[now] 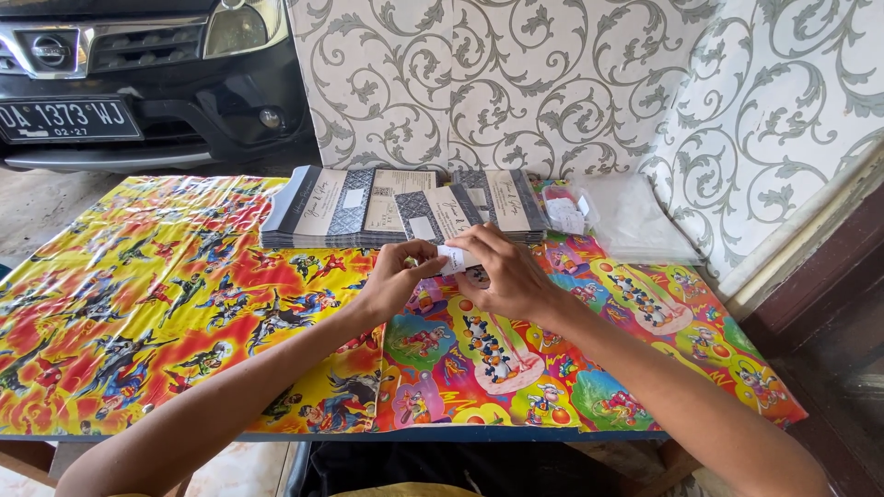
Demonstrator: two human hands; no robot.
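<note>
Over the cartoon-print tabletop (184,304), the left hand (391,281) and right hand (506,276) pinch shut on a small white paper label (451,260) against one grey-and-cream patterned card envelope (440,221), apparently mid-sticking, just before the waiting stacks of matching envelopes (341,207).

Worktop by a patterned wall, outdoors light

Bright cartoon-print cloth (166,304) covers the worktop; grey scroll-patterned wall panels (516,83) stand far and right; a dark car (138,74) is parked far left.

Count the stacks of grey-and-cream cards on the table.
2 stacks: a large stack at the table's back centre-left and a second stack right of it. One loose card leans against them.
</note>
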